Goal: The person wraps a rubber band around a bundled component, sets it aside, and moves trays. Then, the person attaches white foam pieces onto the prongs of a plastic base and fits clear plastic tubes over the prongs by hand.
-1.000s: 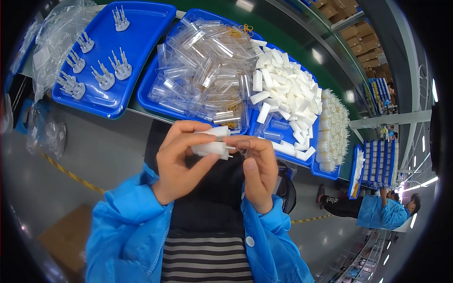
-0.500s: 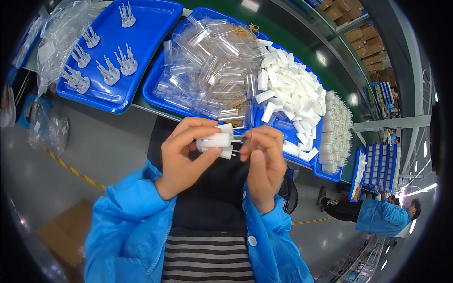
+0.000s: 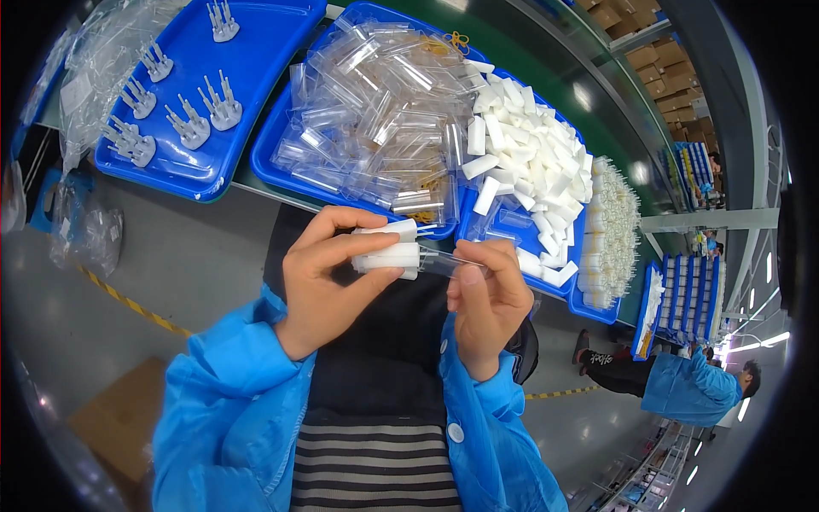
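My left hand [image 3: 328, 277] is closed around a cluster of white cylinders [image 3: 388, 256] with thin prongs sticking out on its right side. Between the thumb and fingers of my right hand [image 3: 490, 294] is a clear plastic tube [image 3: 445, 263], whose left end meets the prongs of one cylinder. Just beyond my hands, a heap of similar clear tubes [image 3: 375, 111] fills a blue tray [image 3: 264, 162]. Loose white cylinders [image 3: 520, 145] are piled to the right of them.
At the far left a blue tray [image 3: 183, 85] carries several white pronged holders [image 3: 223, 102]. Rows of white-and-clear assemblies [image 3: 607, 230] stand in another tray at the right. Clear plastic bags [image 3: 111, 77] hang at the left edge. A person in a blue jacket [image 3: 691, 388] is farther right.
My right hand has shifted slightly right and down, and the clear tube now shows plainly between it and the cluster. My left hand has turned the cluster a little.
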Demonstrator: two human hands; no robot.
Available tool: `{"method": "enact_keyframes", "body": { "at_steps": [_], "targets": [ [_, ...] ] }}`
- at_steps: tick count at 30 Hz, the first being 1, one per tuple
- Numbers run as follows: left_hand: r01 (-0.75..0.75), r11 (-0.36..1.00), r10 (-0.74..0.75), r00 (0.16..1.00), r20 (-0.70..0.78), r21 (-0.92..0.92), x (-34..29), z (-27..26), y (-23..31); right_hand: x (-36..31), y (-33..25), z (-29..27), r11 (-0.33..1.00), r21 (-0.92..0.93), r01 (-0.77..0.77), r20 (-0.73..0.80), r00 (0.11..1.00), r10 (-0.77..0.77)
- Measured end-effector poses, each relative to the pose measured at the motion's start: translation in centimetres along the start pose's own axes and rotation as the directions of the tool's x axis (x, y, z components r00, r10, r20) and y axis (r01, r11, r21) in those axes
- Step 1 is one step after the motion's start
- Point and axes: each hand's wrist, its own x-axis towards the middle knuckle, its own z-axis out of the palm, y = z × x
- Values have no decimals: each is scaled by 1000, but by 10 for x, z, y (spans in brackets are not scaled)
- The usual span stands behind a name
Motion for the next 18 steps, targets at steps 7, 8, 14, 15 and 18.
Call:
{"method": "enact_keyframes", "body": {
  "at_steps": [7, 8, 14, 15, 18],
  "targets": [
    [-60, 990, 62, 998, -9, 127, 0, -1, 2, 1, -2, 1, 1000, -1, -24, 0, 1000, 24],
    [-60, 990, 62, 998, -10, 127, 0, -2, 1, 0, -2, 1, 1000, -18, -18, -5, 1000, 18],
    [-122, 974, 124, 992, 3, 192, 0, -3, 5, 2, -9, -3, 996, -48, -68, 14, 998, 69],
    [-134, 968, 136, 991, 6, 211, 0, -3, 5, 3, -9, -1, 994, -67, -86, 32, 996, 88],
    [-150, 962, 150, 989, 16, 230, 1, -3, 5, 2, -8, -1, 995, -56, -88, 39, 995, 90]
  ]
}}
